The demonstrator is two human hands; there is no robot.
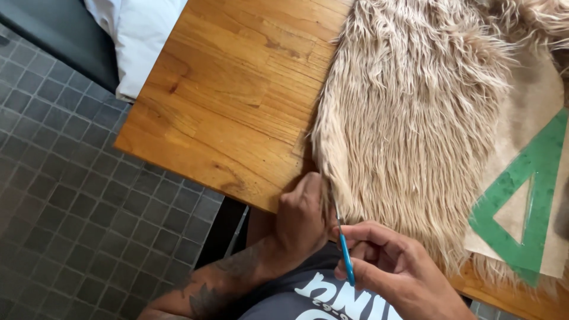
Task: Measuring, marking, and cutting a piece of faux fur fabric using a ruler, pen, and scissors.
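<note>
Lower centre: right hand (397, 269) pinches thin blue tool (345, 253) between thumb and fingers; its long axis runs near vertical, metal tip up toward fur (409, 118) edge. Left hand (302, 222), just left, fingers curled, grips that near edge. Fur spreads up and right over table (237, 101). Green triangle (527, 201) at right.
</note>
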